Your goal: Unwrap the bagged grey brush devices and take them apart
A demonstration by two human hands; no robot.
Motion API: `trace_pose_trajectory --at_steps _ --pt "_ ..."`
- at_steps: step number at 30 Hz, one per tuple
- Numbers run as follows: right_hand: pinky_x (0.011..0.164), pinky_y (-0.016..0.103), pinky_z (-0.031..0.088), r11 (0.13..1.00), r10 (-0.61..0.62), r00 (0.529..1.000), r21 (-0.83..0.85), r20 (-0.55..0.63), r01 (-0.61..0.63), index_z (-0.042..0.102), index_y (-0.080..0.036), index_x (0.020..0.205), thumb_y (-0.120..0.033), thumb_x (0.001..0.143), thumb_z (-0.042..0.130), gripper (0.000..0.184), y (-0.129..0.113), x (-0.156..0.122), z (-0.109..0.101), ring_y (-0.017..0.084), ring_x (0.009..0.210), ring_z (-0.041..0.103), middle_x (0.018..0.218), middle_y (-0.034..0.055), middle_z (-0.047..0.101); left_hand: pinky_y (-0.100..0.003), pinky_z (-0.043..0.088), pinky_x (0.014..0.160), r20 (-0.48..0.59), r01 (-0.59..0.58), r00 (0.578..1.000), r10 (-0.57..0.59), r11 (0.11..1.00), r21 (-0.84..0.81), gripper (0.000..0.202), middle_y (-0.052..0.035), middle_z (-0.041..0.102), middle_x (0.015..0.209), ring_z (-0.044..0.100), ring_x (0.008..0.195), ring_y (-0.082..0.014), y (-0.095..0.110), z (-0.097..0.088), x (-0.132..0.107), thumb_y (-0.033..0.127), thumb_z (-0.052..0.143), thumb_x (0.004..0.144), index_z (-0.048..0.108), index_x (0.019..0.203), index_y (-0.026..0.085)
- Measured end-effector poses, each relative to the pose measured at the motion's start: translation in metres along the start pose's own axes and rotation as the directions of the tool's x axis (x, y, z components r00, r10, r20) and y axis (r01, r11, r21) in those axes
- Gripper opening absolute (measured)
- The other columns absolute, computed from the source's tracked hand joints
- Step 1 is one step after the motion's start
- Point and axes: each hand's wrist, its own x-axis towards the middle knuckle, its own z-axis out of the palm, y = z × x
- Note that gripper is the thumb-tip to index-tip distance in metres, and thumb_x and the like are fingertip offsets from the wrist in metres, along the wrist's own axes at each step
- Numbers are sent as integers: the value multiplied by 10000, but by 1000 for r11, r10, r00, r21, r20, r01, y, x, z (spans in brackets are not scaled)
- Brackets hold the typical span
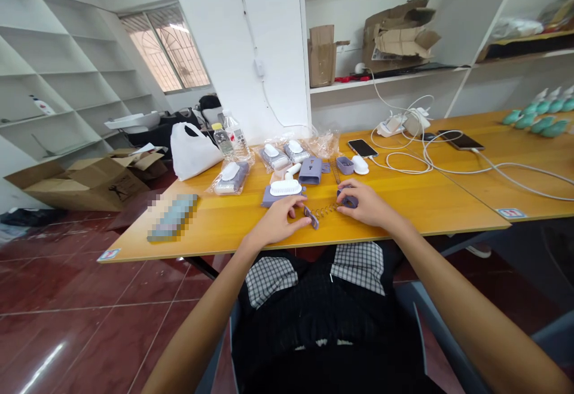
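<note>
Small, narrow pinches: the left hand (278, 222) has a purple piece (311, 218) at its fingertips, and the right hand (366, 205) curls around a purple part (348, 201). A thin spring (325, 211) lies between them, just over the yellow table (215, 226), near a white brush (286, 188). Both hands sit low and close, a steady way to hold it.

White shelves (76, 65), barred window (165, 52) — glossy red tiled floor (81, 286).

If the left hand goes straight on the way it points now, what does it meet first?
The left hand meets the purple plastic piece at its fingertips, probably already touching; depth is unclear.
</note>
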Motion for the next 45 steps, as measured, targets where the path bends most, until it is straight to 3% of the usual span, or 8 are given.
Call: trace_pose_trajectory --at_steps 5,10,15,19,32,35,40,45 --pt "1065 526 528 998 20 1000 -58 8 -20 740 -242 988 -323 919 726 108 -14 2 10 312 1179 680 1293 108 639 -458 572 975 21 -48 999 47 997 58 691 -105 713 1229 683 982 -258 2 5 -3 523 862 838 622 1415 227" --pt "1045 595 512 978 61 997 -203 42 -51 764 -282 1217 -351 999 637 261 -25 -1 11 357 1292 627 1396 143 608 -456 578 981 -36 -29 999 30 999 39 511 -97 719 1184 698 973 -251 -1 11 -2 380 842 861 679 1311 204" --pt "1145 845 265 919 -33 999 -393 9 34 747 -336 1313 -427 956 725 369 -45 -2 14 471 1468 449 1503 140 608 -446 589 990 -31 -87 996 85 994 -71 514 -110 709 1373 719 1071 -255 -5 11 -4 342 842 859 682 1337 241" --pt "1169 871 175 903 -136 991 -409 11 129 752 -384 1279 -433 972 729 311 -63 2 22 436 1444 480 1459 91 667 -533 502 1150 -37 -163 986 162 986 -29 522 -108 694 1435 649 1316 -304 -6 11 -5 354 868 855 687 1337 269" --pt "1152 812 221 928 -104 993 -353 57 118 811 -341 1111 -414 1040 623 214 -58 5 15 365 1200 625 1136 83 760 -502 487 1175 -51 -209 976 210 978 23 426 -112 671 1406 637 1333 -289 -6 12 -4 331 838 892 677 1277 250" --pt "1166 805 240 950 -92 992 -290 85 113 808 -339 1121 -440 1022 655 208 -58 6 9 371 1237 627 1195 79 755 -496 484 1177 -38 -223 974 223 975 12 425 -119 658 1409 628 1339 -291 -6 12 -3 307 822 898 672 1291 243" --pt "1141 581 486 996 -84 993 -29 82 87 728 -335 1348 -487 941 759 436 -41 9 -9 332 1303 640 1421 90 679 -483 494 1160 -10 -203 979 203 979 8 443 -107 658 1352 645 1274 -288 -5 12 -3 296 805 901 681 1323 250" --pt "1153 602 487 998 37 986 -56 165 -28 766 -309 1290 -447 790 882 532 -11 4 -25 397 1324 637 1428 103 685 -437 519 1106 8 -154 988 153 988 11 365 -92 662 1252 675 1160 -273 0 11 -3 326 819 884 732 1224 224"
